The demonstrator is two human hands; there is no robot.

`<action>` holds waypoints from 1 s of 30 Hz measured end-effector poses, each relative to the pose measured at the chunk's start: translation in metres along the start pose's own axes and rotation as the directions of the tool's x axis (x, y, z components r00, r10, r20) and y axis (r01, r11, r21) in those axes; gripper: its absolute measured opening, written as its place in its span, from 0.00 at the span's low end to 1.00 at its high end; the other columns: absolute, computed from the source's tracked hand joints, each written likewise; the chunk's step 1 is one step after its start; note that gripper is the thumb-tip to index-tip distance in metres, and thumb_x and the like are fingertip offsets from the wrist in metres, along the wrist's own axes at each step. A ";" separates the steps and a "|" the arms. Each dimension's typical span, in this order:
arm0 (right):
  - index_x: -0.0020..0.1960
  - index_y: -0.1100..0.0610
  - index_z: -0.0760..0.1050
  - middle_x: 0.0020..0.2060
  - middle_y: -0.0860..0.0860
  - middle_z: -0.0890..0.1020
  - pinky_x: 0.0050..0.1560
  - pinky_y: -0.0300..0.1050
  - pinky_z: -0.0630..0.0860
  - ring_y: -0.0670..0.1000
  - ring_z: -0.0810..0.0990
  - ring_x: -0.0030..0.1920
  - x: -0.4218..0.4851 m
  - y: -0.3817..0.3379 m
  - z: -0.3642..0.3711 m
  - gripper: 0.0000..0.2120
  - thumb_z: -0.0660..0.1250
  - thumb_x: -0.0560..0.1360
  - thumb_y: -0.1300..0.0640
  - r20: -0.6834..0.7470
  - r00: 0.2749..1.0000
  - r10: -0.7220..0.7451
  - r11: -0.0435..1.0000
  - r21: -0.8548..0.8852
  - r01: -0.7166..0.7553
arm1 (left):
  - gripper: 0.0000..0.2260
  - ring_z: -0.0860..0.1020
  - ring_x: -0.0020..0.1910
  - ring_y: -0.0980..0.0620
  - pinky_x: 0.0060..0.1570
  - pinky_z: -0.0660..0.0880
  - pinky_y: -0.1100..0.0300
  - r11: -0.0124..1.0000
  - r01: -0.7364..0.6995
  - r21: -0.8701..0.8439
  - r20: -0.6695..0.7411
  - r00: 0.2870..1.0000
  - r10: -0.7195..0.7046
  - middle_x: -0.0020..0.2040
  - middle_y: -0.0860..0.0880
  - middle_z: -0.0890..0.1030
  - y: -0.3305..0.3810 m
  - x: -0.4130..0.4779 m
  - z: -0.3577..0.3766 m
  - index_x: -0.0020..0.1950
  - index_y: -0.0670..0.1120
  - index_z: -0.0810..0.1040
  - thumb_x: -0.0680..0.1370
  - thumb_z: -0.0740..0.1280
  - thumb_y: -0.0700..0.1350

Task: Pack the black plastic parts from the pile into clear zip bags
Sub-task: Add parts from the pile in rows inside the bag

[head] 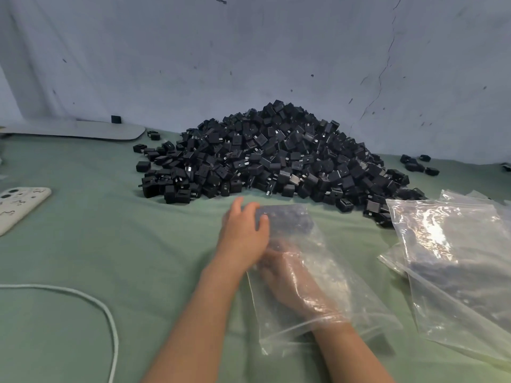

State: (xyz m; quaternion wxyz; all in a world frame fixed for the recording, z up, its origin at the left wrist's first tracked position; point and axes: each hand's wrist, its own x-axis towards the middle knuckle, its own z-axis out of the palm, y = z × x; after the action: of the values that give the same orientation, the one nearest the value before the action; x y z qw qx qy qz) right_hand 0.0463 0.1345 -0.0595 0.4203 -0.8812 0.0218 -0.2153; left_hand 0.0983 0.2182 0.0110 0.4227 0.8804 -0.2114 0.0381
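A big pile of black plastic parts [279, 158] lies on the green cloth against the wall. In front of it a clear zip bag [326, 272] lies flat, with a few dark parts showing at its far end. My right hand [287, 275] is inside the bag up to the wrist, blurred by the plastic, so its fingers are unclear. My left hand [243, 230] rests on the outside of the bag at its far left part, fingers curled over the plastic and the parts beneath.
More clear zip bags [456, 261] lie stacked at the right. A phone in a pale case [19, 207] sits at the left edge, a white cable [91, 302] loops at lower left, and a grey flat board [77, 129] lies at the back left. Stray black parts [417, 163] lie right of the pile.
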 end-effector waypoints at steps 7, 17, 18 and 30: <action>0.58 0.78 0.72 0.54 0.72 0.76 0.46 0.25 0.67 0.37 0.71 0.38 0.001 -0.025 -0.017 0.13 0.53 0.78 0.76 0.096 0.990 -0.108 0.992 -0.048 0.113 | 0.27 0.56 0.75 0.47 0.71 0.53 0.58 0.982 0.183 -0.043 -0.023 0.983 -0.184 0.77 0.43 0.56 -0.046 0.017 0.027 0.74 0.44 0.63 0.77 0.64 0.51; 0.68 0.51 0.70 0.62 0.50 0.76 0.62 0.39 0.64 0.50 0.74 0.60 0.012 -0.013 -0.024 0.17 0.54 0.81 0.59 0.280 0.957 -0.078 0.829 -0.515 0.218 | 0.27 0.56 0.75 0.45 0.71 0.53 0.57 0.982 0.180 0.053 0.032 0.983 -0.181 0.76 0.44 0.57 -0.047 0.017 0.027 0.75 0.46 0.61 0.78 0.62 0.53; 0.66 0.54 0.72 0.60 0.53 0.77 0.60 0.35 0.65 0.50 0.75 0.58 0.012 -0.014 -0.023 0.16 0.56 0.80 0.61 0.281 0.957 -0.072 0.892 -0.411 0.188 | 0.27 0.56 0.74 0.45 0.71 0.54 0.57 0.983 0.177 0.051 0.037 0.983 -0.179 0.76 0.43 0.58 -0.047 0.018 0.027 0.75 0.46 0.61 0.78 0.62 0.52; 0.56 0.55 0.79 0.57 0.29 0.69 0.63 0.32 0.63 0.33 0.68 0.60 0.003 0.001 -0.010 0.17 0.57 0.73 0.58 0.127 0.976 -0.179 0.961 -0.191 0.202 | 0.25 0.61 0.72 0.45 0.70 0.57 0.56 0.988 0.146 0.051 0.026 0.989 -0.148 0.74 0.46 0.64 -0.047 0.015 0.027 0.75 0.43 0.61 0.79 0.60 0.48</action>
State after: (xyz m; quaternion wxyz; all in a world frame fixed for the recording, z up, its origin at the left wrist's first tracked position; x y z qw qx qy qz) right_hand 0.0451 0.1258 -0.0532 0.3062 -0.9278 -0.0642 -0.2033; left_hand 0.1280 0.2188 -0.0372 0.3997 0.9041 -0.1512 -0.0011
